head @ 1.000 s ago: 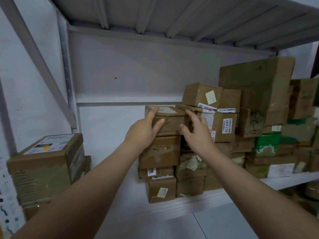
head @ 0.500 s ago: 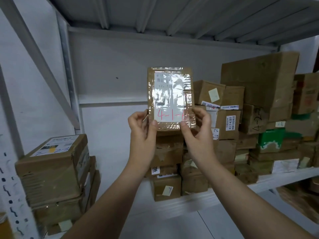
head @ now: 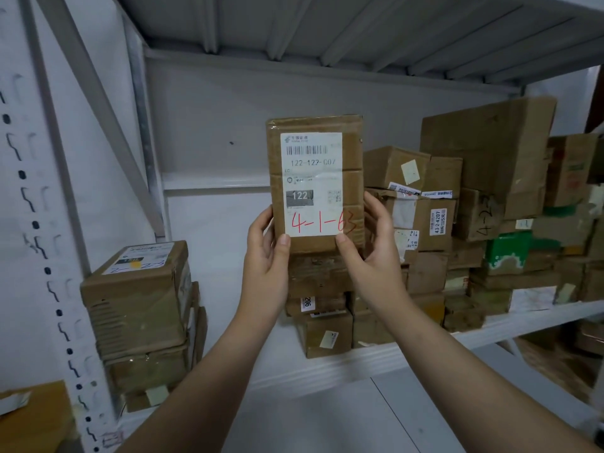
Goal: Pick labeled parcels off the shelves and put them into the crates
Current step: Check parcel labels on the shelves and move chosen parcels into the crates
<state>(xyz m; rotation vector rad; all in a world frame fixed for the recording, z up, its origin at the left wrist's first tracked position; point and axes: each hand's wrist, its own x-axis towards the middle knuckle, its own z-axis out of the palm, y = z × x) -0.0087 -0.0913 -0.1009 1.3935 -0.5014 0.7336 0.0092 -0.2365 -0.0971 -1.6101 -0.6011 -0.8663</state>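
A flat brown cardboard parcel (head: pixel 315 178) stands upright in front of me, its white label facing the camera with "4-1-63" written in red. My left hand (head: pixel 266 256) grips its lower left edge, thumb on the front. My right hand (head: pixel 369 253) grips the lower right edge in the same way. The parcel is held above a stack of brown boxes (head: pixel 322 308) on the white shelf (head: pixel 359 361). No crate is in view.
Many taped cardboard boxes (head: pixel 474 217) crowd the shelf to the right, one partly green (head: pixel 510 253). On the left bay sits a stack of boxes (head: pixel 140 299) marked in blue. A perforated shelf upright (head: pixel 49 256) and diagonal brace stand left; the upper shelf hangs close overhead.
Both hands lifted the parcel off the top of the stack and tilted it upright, label toward me. It has since come closer and the glare on the label has gone.
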